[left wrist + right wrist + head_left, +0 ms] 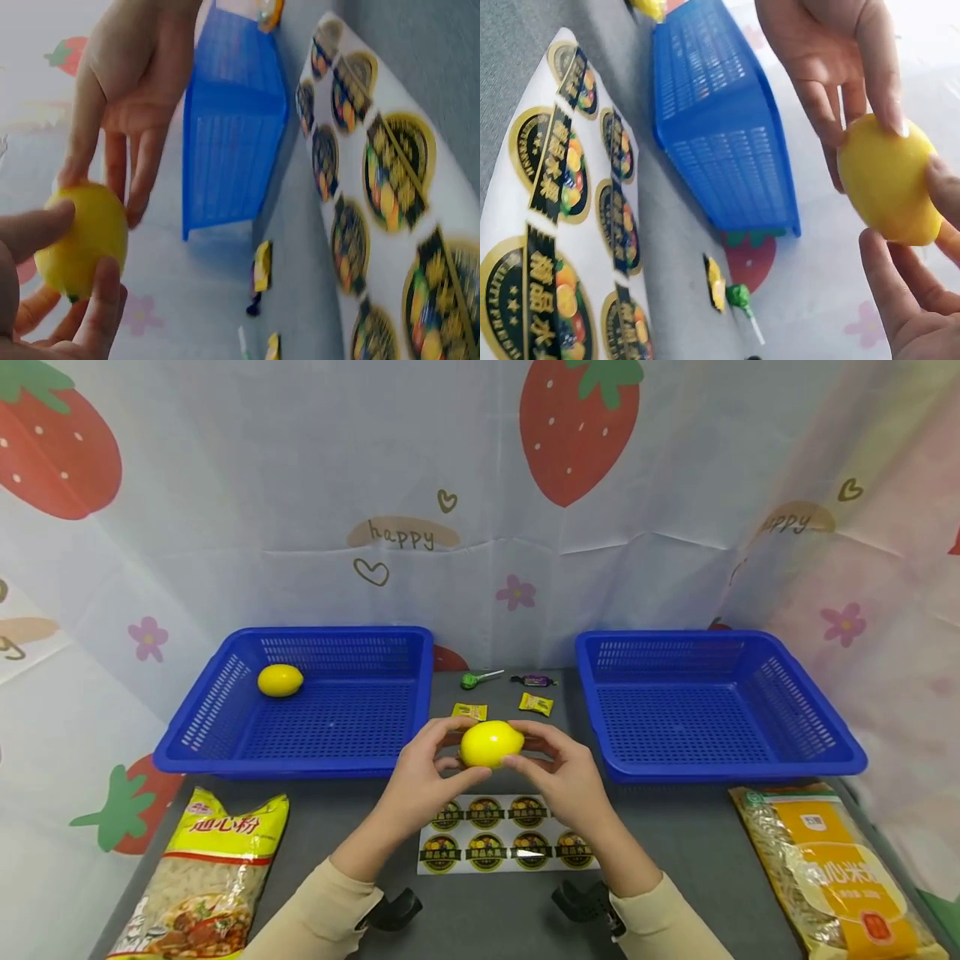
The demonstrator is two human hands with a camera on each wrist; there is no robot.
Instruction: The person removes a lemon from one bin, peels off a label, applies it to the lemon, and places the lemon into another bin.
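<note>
A yellow lemon (491, 744) is held up between both hands, above the table and a sheet of round fruit stickers (486, 835). My left hand (423, 777) grips the lemon's left end, thumb in front and fingers curled behind. On the other end, the right hand (567, 772) pinches it with thumb and fingers. Both wrist views show the lemon (84, 238) touched by fingertips from both sides. The sticker sheet lies flat below the hands, black and gold labels facing up, partly covered by the right hand in the head view.
A blue basket (262, 767) at the left contains another lemon (281, 680). At the right stands a second blue basket (735, 770). Between them lie a green lollipop (470, 680) and wrapped candies (536, 704). Pasta bags flank the front, one left (213, 868), one right (840, 868).
</note>
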